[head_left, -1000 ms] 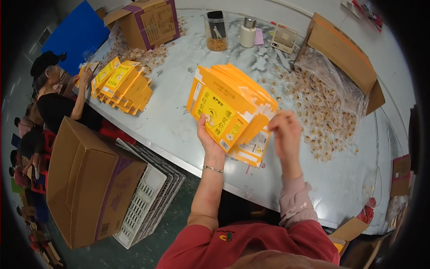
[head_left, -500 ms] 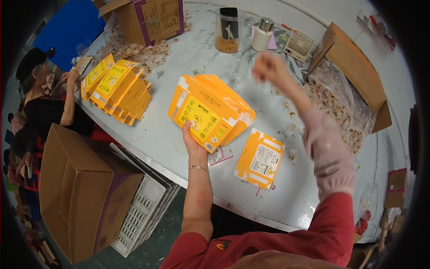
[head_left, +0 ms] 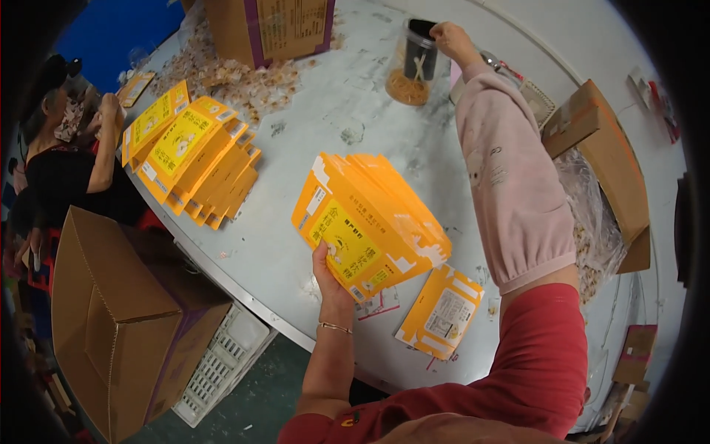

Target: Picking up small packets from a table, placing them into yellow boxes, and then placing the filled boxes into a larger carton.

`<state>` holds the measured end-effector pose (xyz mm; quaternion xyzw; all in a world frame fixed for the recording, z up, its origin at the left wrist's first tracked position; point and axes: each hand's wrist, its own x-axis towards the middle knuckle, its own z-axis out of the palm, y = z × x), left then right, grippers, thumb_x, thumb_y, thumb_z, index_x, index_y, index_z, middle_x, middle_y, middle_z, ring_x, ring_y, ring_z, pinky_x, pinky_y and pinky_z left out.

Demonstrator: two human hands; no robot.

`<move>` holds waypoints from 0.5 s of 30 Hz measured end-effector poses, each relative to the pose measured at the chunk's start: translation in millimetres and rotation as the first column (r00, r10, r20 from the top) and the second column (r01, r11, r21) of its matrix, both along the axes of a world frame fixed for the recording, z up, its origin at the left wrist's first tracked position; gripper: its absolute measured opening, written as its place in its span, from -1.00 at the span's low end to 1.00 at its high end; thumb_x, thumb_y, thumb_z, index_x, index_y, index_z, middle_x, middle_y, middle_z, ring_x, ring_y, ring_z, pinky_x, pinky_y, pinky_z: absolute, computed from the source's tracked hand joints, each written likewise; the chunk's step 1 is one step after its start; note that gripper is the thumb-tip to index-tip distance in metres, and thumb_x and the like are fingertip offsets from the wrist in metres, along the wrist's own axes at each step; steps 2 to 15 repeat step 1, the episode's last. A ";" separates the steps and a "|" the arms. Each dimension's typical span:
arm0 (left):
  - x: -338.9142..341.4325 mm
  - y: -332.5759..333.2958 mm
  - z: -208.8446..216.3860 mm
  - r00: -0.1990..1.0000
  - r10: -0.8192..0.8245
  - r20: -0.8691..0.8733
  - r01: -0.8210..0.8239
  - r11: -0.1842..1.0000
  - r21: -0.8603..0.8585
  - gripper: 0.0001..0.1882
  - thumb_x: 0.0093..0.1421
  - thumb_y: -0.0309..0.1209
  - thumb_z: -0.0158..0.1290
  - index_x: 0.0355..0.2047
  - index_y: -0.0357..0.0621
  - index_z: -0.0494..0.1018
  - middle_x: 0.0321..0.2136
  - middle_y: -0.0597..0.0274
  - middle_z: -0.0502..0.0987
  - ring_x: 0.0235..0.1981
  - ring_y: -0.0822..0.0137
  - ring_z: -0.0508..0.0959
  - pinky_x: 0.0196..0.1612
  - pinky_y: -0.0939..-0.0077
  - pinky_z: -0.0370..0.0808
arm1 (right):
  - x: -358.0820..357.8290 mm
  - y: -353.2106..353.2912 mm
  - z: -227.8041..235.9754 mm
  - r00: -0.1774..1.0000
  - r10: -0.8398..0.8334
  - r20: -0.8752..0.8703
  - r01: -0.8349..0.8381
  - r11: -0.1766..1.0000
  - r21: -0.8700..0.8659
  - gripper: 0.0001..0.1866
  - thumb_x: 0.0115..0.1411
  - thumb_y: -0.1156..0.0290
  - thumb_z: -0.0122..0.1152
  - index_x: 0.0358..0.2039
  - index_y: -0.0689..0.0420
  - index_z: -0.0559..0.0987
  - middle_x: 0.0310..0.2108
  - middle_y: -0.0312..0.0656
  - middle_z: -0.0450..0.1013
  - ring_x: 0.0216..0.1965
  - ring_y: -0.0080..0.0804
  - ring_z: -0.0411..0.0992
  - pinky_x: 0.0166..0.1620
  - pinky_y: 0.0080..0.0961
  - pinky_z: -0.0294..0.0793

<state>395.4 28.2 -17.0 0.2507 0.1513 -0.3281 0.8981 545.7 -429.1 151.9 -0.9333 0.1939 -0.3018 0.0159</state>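
Observation:
My left hand (head_left: 333, 281) grips a fanned stack of flat yellow-orange cartons (head_left: 370, 222) by its near left edge, thumb on the front panel. My right arm stretches to the far side of the table. There my right hand (head_left: 455, 43) has its fingers closed at the right rim of a clear plastic jar (head_left: 399, 70). Rubber bands (head_left: 407, 90) lie at the jar's bottom, and a black object (head_left: 421, 52) and light sticks stand inside. A single flat carton (head_left: 442, 312) rests on the table below the held stack.
At the left another carton stack (head_left: 192, 155) fans out beside a person (head_left: 74, 163). Small wrapped pieces (head_left: 222, 89) lie near an upright box (head_left: 288, 33). A tipped box (head_left: 603, 140) spills more at the right. A large open box (head_left: 126, 318) stands by the table's left edge.
My right hand has moved away from me to the jar's rim. My left hand still holds the carton stack. The view has shifted, so the scene sits differently in the picture.

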 end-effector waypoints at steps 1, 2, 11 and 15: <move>-1.1 5.2 10.6 1.000 0.006 -0.024 -0.004 0.999 0.051 -0.46 0.19 -0.06 -0.13 0.10 -0.07 0.22 0.08 0.16 0.34 0.06 0.26 0.39 0.06 0.29 0.37 | 8.7 7.0 -20.1 1.000 0.017 -0.023 -0.017 0.999 0.027 -0.80 -0.07 0.46 0.02 -0.44 0.08 0.60 -0.42 0.00 0.50 -0.30 -0.09 0.49 -0.20 -0.35 0.43; -1.1 5.2 10.6 1.000 0.006 -0.024 -0.004 0.999 0.051 -0.46 0.19 -0.06 -0.13 0.10 -0.07 0.22 0.08 0.16 0.34 0.06 0.26 0.39 0.06 0.29 0.37 | 8.7 7.0 -20.1 1.000 0.017 -0.023 -0.017 0.999 0.027 -0.80 -0.07 0.46 0.02 -0.44 0.08 0.60 -0.42 0.00 0.50 -0.30 -0.09 0.49 -0.20 -0.35 0.43; -1.1 5.2 10.6 1.000 0.006 -0.024 -0.004 0.999 0.051 -0.46 0.19 -0.06 -0.13 0.10 -0.07 0.22 0.08 0.16 0.34 0.06 0.26 0.39 0.06 0.29 0.37 | 8.7 7.0 -20.1 1.000 0.017 -0.023 -0.017 0.999 0.027 -0.80 -0.07 0.46 0.02 -0.44 0.08 0.60 -0.42 0.00 0.50 -0.30 -0.09 0.49 -0.20 -0.35 0.43; -1.1 5.2 10.6 1.000 0.006 -0.024 -0.004 0.999 0.051 -0.46 0.19 -0.06 -0.13 0.10 -0.07 0.22 0.08 0.16 0.34 0.06 0.26 0.39 0.06 0.29 0.37 | 8.7 7.0 -20.1 1.000 0.017 -0.023 -0.017 0.999 0.027 -0.80 -0.07 0.46 0.02 -0.44 0.08 0.60 -0.42 0.00 0.50 -0.30 -0.09 0.49 -0.20 -0.35 0.43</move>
